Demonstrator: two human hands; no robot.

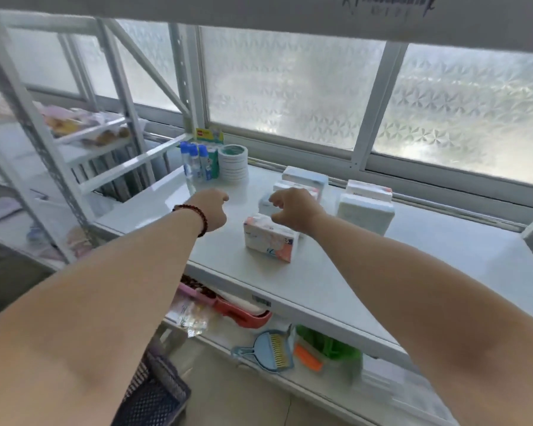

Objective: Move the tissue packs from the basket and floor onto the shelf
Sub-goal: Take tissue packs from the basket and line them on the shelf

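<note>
- Tissue packs, plastic-wrapped, on the white shelf: about five; pink-and-white nearest pack.
- Left hand: curled, grip empty.
- Right hand: fingers half-spread above the packs, holding nothing.

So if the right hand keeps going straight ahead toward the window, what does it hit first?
Probably the pale blue tissue pack just beyond the right hand, in front of the stacked packs. Depth is hard to judge from this one view.
</note>
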